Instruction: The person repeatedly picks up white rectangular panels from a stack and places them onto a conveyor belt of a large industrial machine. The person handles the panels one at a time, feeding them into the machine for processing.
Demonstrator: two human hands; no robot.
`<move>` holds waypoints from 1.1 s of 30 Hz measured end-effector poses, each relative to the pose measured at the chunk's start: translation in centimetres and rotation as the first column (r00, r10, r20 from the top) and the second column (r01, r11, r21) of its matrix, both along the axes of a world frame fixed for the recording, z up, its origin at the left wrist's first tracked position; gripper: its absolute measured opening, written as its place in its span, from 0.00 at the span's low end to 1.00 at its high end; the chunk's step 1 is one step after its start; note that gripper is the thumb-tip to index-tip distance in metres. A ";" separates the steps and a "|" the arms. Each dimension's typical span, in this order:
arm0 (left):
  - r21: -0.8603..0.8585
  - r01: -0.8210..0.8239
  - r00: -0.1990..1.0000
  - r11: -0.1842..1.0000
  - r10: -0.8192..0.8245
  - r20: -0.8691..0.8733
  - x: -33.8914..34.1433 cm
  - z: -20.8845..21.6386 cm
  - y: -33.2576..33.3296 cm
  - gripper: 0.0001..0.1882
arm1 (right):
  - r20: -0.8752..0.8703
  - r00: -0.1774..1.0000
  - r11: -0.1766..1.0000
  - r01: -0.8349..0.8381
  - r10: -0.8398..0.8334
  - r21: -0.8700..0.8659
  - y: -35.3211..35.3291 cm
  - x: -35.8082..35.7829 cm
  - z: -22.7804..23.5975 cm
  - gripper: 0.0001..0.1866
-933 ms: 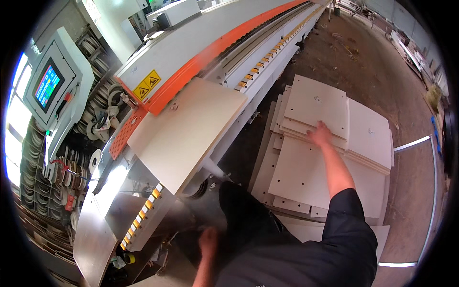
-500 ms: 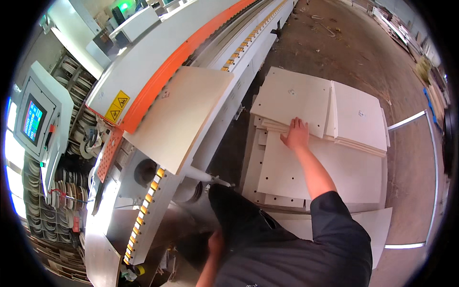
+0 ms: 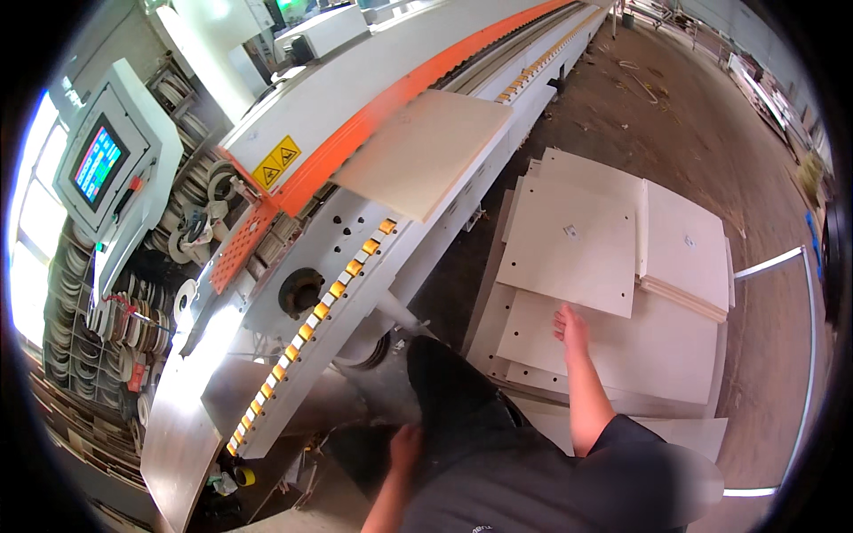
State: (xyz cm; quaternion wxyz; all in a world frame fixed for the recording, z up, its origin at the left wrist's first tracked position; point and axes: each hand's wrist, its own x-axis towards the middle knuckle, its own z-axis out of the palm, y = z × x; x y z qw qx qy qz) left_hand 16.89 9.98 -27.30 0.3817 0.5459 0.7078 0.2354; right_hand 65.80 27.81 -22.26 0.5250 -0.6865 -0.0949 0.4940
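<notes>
Change since the earlier frames: the feed panel (image 3: 431, 155) has advanced along the machine, exposing more yellow rollers (image 3: 306, 333) at the near end; the top panel (image 3: 573, 240) on the stack has shifted toward the person.
Feed panel: pale, flat, one long side against the orange guard (image 3: 311, 178); no hand on it.
Top panel: pale, with dark holes near its corners and a small label; lies askew, its near edge overhanging the large panel (image 3: 622, 346) below.
Right hand (image 3: 571, 330): at the top panel's near edge, fingers partly curled; whether they grip the edge cannot be told.
Left hand (image 3: 406, 447): low beside the dark trousers (image 3: 453, 382), well apart from both panels; blurred, so whether open or closed cannot be told.
Adjoining pile: further pale panels (image 3: 684, 240) lie just beyond the top panel's right side, the uppermost bearing a small label.
Machine front: yellow warning plate (image 3: 276, 162) on the white housing; red perforated plate (image 3: 240, 253) just below it.
Control unit: screen (image 3: 99, 164) lit, at far left.
Storage: coils of strip (image 3: 133, 320) stand in racks behind the control unit.
</notes>
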 end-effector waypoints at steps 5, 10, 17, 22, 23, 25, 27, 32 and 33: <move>-0.050 -0.015 1.000 0.999 0.016 0.013 -0.7 -0.9 0.7 0.16 | -0.623 0.693 0.723 0.631 -0.363 0.280 4.1 2.8 -4.1 0.23; -0.035 -0.052 0.990 0.998 0.056 0.129 -0.3 -0.7 0.6 0.17 | -0.672 0.642 0.687 0.675 -0.368 0.268 4.2 2.9 -3.4 0.18; 0.015 -0.046 0.998 0.999 0.046 0.044 -0.7 -0.8 0.0 0.16 | -0.644 0.707 0.772 0.572 -0.293 0.277 -4.5 -0.1 -1.2 0.16; 0.135 0.033 0.999 0.990 -0.036 0.018 -0.2 1.7 0.2 0.16 | -0.616 0.781 0.809 0.425 -0.101 0.406 -12.1 -0.3 0.0 0.21; 0.045 0.010 0.989 0.999 -0.017 0.147 0.2 3.5 0.5 0.18 | -0.615 0.787 0.803 0.400 -0.054 0.442 -12.8 -0.9 0.9 0.21; -0.137 0.010 0.918 0.991 0.045 0.394 1.7 8.2 1.0 0.21 | -0.605 0.795 0.792 0.349 0.032 0.501 -13.9 -2.2 3.2 0.20; -0.122 0.062 0.790 0.991 0.026 0.612 3.1 13.4 1.3 0.25 | -0.592 0.795 0.787 0.280 0.130 0.550 -14.2 -3.2 5.2 0.21; 0.208 0.152 0.435 0.966 -0.254 0.864 3.8 20.9 2.5 0.35 | -0.551 0.775 0.783 0.121 0.309 0.610 -12.1 -6.7 9.6 0.26; 0.223 0.128 0.423 0.966 -0.257 0.869 3.8 21.7 2.4 0.35 | -0.537 0.766 0.787 0.066 0.354 0.613 -11.5 -7.7 10.2 0.28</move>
